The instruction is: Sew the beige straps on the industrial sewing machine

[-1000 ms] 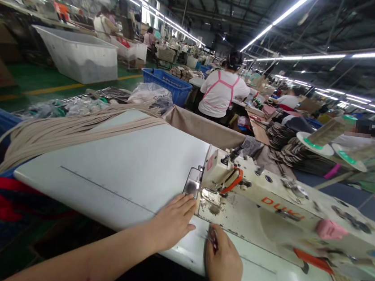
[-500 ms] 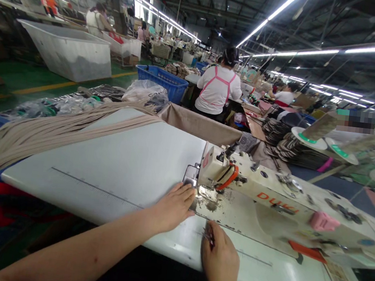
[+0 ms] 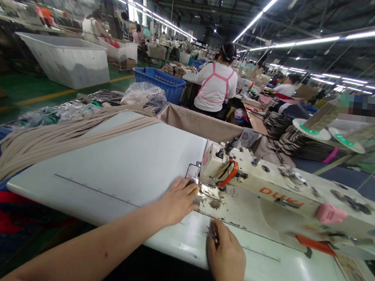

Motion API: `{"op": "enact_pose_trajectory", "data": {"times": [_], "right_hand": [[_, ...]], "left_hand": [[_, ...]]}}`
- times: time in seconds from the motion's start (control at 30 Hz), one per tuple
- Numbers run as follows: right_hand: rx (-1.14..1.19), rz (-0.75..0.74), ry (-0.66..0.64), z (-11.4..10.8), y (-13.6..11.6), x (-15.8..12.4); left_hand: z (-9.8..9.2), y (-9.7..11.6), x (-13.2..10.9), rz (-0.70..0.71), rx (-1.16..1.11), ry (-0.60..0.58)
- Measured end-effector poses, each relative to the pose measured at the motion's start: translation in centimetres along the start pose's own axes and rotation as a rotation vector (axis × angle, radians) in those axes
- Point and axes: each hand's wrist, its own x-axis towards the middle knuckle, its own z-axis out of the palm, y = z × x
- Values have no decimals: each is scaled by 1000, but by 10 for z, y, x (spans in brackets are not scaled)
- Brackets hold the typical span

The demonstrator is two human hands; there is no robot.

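Observation:
My left hand point(image 3: 178, 201) lies flat on the white table point(image 3: 127, 165), fingers stretched toward the needle plate point(image 3: 192, 182) of the cream sewing machine point(image 3: 269, 192). My right hand point(image 3: 226, 255) rests on the table's front part below the machine arm, fingers curled round a small dark metal tool, perhaps snips point(image 3: 214, 234). A thick bundle of beige straps point(image 3: 55, 137) lies across the table's far left corner, well away from both hands.
Plastic bags point(image 3: 145, 94) and a blue crate point(image 3: 162, 81) sit beyond the table. A person in a white shirt point(image 3: 215, 87) works with their back to me. Thread cones point(image 3: 325, 118) and stacks of dark cut pieces point(image 3: 295, 141) stand at right. A white bin point(image 3: 64, 59) is far left.
The camera has tilted slightly. My left hand slid a little further toward the needle plate; my right hand stays in place with the tool.

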Motion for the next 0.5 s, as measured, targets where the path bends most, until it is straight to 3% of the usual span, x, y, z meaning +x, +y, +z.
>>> {"op": "enact_pose_trajectory", "data": {"times": [0.23,0.5], "right_hand": [[-19,-40,62,-3,-2,3],[-23,-10,61,-1,0,1]], "left_hand": [[-4,-19,14,-16,-211,-4],[13,-59,78,4,-399,-19]]}}
